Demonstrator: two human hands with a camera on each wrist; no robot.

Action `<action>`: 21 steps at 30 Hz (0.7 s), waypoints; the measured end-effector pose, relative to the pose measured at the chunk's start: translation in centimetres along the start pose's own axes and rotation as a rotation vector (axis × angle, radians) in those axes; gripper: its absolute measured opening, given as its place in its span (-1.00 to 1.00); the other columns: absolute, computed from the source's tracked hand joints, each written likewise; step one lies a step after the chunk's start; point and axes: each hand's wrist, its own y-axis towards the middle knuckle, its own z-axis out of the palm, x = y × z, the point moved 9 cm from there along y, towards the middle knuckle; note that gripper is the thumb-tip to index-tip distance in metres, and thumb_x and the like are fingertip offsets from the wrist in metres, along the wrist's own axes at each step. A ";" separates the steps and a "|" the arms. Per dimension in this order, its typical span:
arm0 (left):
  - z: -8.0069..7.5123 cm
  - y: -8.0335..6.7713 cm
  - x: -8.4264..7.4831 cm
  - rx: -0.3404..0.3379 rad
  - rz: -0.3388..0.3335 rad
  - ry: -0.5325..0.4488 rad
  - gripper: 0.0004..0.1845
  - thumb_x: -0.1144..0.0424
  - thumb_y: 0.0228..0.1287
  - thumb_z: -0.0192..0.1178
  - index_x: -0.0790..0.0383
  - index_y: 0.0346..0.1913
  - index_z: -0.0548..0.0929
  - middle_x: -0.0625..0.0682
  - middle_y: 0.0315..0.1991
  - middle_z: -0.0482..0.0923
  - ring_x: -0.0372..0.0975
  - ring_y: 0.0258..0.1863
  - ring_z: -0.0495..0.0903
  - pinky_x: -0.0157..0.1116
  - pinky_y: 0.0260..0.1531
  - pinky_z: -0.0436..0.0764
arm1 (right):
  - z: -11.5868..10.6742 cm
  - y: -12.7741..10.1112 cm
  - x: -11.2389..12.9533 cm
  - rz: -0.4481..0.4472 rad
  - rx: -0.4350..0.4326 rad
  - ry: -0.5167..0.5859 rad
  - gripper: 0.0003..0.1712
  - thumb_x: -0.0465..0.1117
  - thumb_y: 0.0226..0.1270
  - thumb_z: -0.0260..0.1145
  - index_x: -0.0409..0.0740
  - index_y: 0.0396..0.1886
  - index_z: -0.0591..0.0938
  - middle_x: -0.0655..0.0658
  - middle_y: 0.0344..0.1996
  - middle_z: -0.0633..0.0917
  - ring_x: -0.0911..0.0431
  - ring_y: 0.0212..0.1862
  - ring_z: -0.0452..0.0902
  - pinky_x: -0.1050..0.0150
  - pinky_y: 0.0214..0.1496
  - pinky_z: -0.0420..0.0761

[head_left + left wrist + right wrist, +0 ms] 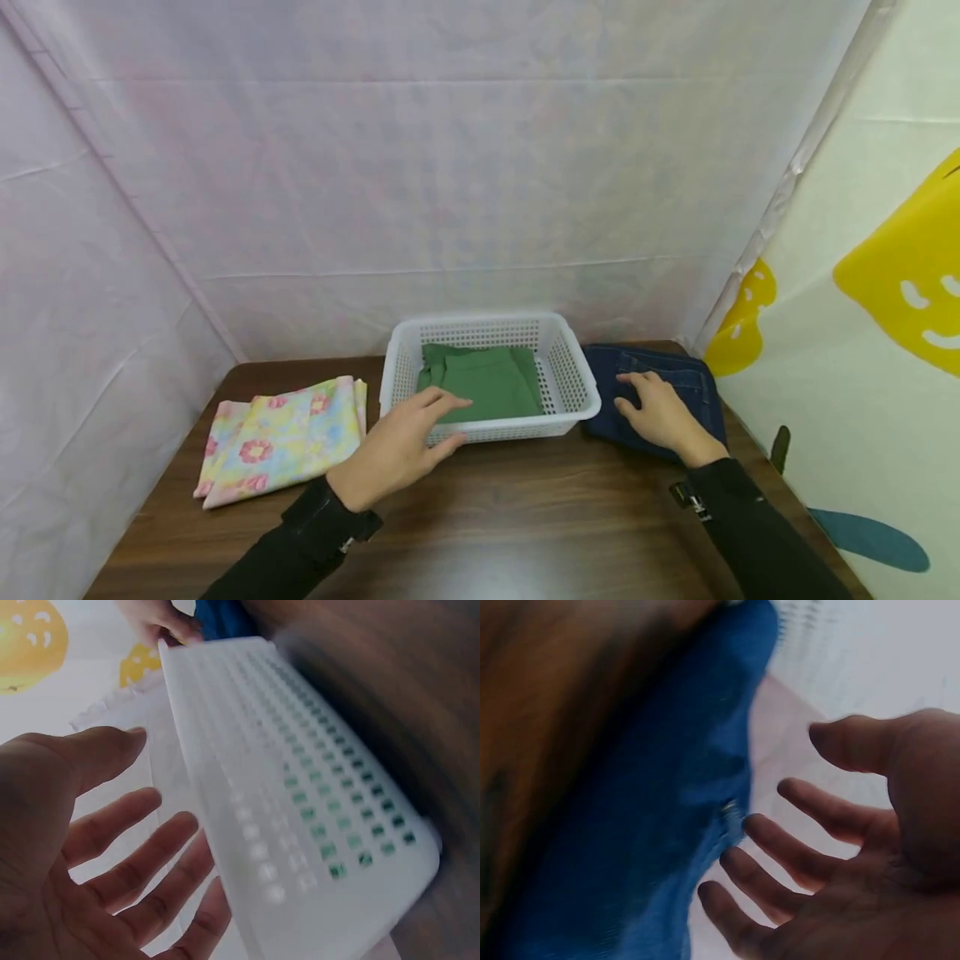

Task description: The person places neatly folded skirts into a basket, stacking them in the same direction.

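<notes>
A white plastic basket (pixel 570 367) with perforated walls holds a folded green cloth (pixel 491 379). My left hand (pixel 401 442) is at the basket's front left corner, fingers spread and grasping nothing; the left wrist view shows it beside the basket wall (pixel 262 780). On the right, my right hand (pixel 660 412) hovers over folded dark blue jeans (pixel 682 375), its fingers loosely bent with nothing between them. The right wrist view has the jeans (pixel 630 802) to the left of the separated fingertips (pixel 712 896).
A folded floral cloth (pixel 300 433) in yellow and pink lies at the table's left. The brown wooden table (pixel 510 517) backs onto a white fabric wall (pixel 480 167). Another fabric wall with yellow printed shapes (pixel 915 275) stands along the right side.
</notes>
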 end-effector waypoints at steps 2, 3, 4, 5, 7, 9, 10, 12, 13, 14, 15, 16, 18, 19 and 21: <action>0.6 0.0 -0.7 -0.010 0.021 0.000 -0.44 0.09 0.62 0.56 0.12 0.55 0.73 0.08 0.38 0.76 -0.09 0.18 0.86 -0.13 0.10 0.90 | 0.7 -0.5 -0.8 0.025 0.043 -0.044 -0.37 -0.13 0.78 0.40 -0.36 0.64 0.60 -0.69 0.53 0.54 -0.71 0.53 0.48 -0.73 0.42 0.57; 0.8 0.1 -1.0 -0.015 0.032 -0.001 -0.45 0.10 0.62 0.56 0.12 0.54 0.73 0.07 0.37 0.77 -0.09 0.17 0.86 -0.12 0.11 0.90 | 1.1 -0.8 -1.2 0.037 0.065 -0.063 -0.36 -0.11 0.79 0.40 -0.33 0.65 0.59 -0.68 0.56 0.53 -0.71 0.55 0.45 -0.75 0.41 0.56; 1.0 0.1 -1.4 -0.020 0.043 0.000 -0.45 0.09 0.61 0.57 0.12 0.53 0.74 0.07 0.38 0.77 -0.09 0.17 0.86 -0.12 0.12 0.90 | 1.5 -1.0 -1.5 0.047 0.085 -0.080 -0.36 -0.08 0.80 0.39 -0.31 0.66 0.59 -0.66 0.58 0.51 -0.72 0.56 0.43 -0.77 0.40 0.55; 1.2 0.1 -1.8 -0.023 0.054 0.002 -0.45 0.08 0.61 0.57 0.11 0.52 0.75 0.07 0.38 0.77 -0.09 0.18 0.86 -0.12 0.13 0.90 | 1.8 -1.2 -1.8 0.052 0.101 -0.095 -0.35 -0.07 0.80 0.39 -0.30 0.66 0.59 -0.65 0.58 0.51 -0.71 0.57 0.42 -0.77 0.39 0.55; 1.6 0.2 -2.6 -0.022 0.071 0.018 -0.46 0.05 0.61 0.56 0.08 0.52 0.75 0.05 0.39 0.77 -0.10 0.21 0.84 -0.10 0.14 0.89 | 2.2 -1.5 -2.1 0.053 0.123 -0.117 -0.36 -0.03 0.81 0.38 -0.28 0.66 0.60 -0.62 0.59 0.52 -0.68 0.57 0.43 -0.77 0.39 0.55; 1.9 0.4 -3.4 -0.025 0.093 0.033 -0.47 0.03 0.62 0.56 0.06 0.51 0.76 0.04 0.39 0.77 -0.10 0.25 0.82 -0.07 0.17 0.87 | 2.4 -1.7 -2.2 0.045 0.131 -0.134 -0.37 -0.01 0.82 0.37 -0.28 0.64 0.62 -0.59 0.57 0.55 -0.65 0.55 0.46 -0.75 0.39 0.56; 2.0 0.5 -3.8 -0.028 0.104 0.042 -0.47 0.01 0.62 0.55 0.05 0.51 0.76 0.03 0.39 0.77 -0.10 0.28 0.81 -0.06 0.18 0.86 | 2.4 -1.7 -2.1 0.041 0.132 -0.140 -0.37 0.00 0.82 0.36 -0.29 0.63 0.63 -0.58 0.55 0.56 -0.63 0.53 0.48 -0.74 0.38 0.57; 2.1 0.7 -4.7 -0.040 0.136 0.058 -0.48 0.00 0.62 0.55 0.05 0.50 0.77 0.01 0.39 0.77 -0.12 0.29 0.80 -0.06 0.17 0.85 | 2.4 -1.7 -2.1 0.032 0.133 -0.149 -0.39 0.00 0.82 0.36 -0.29 0.60 0.65 -0.57 0.53 0.58 -0.61 0.50 0.52 -0.71 0.37 0.60; 2.2 0.9 -5.1 -0.050 0.154 0.066 -0.48 0.01 0.62 0.56 0.05 0.49 0.77 0.01 0.38 0.77 -0.13 0.29 0.80 -0.06 0.17 0.85 | 2.3 -1.7 -2.1 0.029 0.132 -0.151 -0.39 0.00 0.82 0.36 -0.29 0.59 0.66 -0.56 0.52 0.59 -0.60 0.49 0.54 -0.70 0.36 0.61; 2.2 1.0 -5.6 -0.057 0.173 0.070 -0.49 0.00 0.62 0.56 0.06 0.48 0.78 0.00 0.37 0.78 -0.14 0.27 0.80 -0.07 0.16 0.85 | 2.3 -1.7 -2.0 0.026 0.132 -0.155 -0.40 0.01 0.82 0.36 -0.29 0.58 0.66 -0.56 0.51 0.60 -0.59 0.47 0.55 -0.70 0.35 0.62; 2.3 1.1 -6.0 -0.060 0.186 0.070 -0.49 0.00 0.61 0.56 0.04 0.48 0.78 -0.01 0.36 0.78 -0.14 0.28 0.80 -0.08 0.15 0.85 | 2.2 -1.6 -2.0 0.025 0.133 -0.156 -0.41 0.01 0.82 0.37 -0.29 0.56 0.67 -0.55 0.50 0.61 -0.59 0.46 0.56 -0.69 0.35 0.62; 2.5 1.1 -6.4 -0.063 0.204 0.072 -0.49 0.00 0.61 0.57 0.04 0.47 0.78 -0.02 0.35 0.77 -0.15 0.27 0.80 -0.09 0.14 0.85 | 2.2 -1.6 -1.9 0.024 0.133 -0.158 -0.41 0.01 0.82 0.37 -0.29 0.55 0.68 -0.55 0.49 0.62 -0.58 0.45 0.57 -0.69 0.35 0.63; 3.1 1.3 -7.2 -0.055 0.235 0.070 -0.49 -0.01 0.61 0.56 0.02 0.48 0.78 -0.03 0.34 0.77 -0.17 0.26 0.81 -0.10 0.17 0.86 | 2.1 -1.7 -1.8 0.026 0.131 -0.162 -0.43 0.03 0.81 0.38 -0.28 0.51 0.70 -0.52 0.46 0.64 -0.57 0.43 0.59 -0.69 0.33 0.64; 3.4 1.4 -7.6 -0.045 0.246 0.065 -0.49 -0.01 0.62 0.55 0.00 0.49 0.77 -0.04 0.34 0.78 -0.18 0.26 0.81 -0.11 0.20 0.86 | 2.1 -1.8 -1.8 0.028 0.131 -0.165 -0.44 0.04 0.80 0.39 -0.27 0.49 0.70 -0.51 0.45 0.66 -0.55 0.41 0.61 -0.69 0.32 0.65; 4.3 1.7 -8.3 -0.016 0.263 0.049 -0.48 -0.03 0.64 0.54 -0.02 0.52 0.76 -0.07 0.35 0.77 -0.20 0.27 0.81 -0.12 0.26 0.85 | 2.1 -2.0 -1.7 0.036 0.131 -0.166 -0.45 0.04 0.78 0.42 -0.26 0.46 0.70 -0.47 0.41 0.69 -0.53 0.38 0.64 -0.70 0.30 0.66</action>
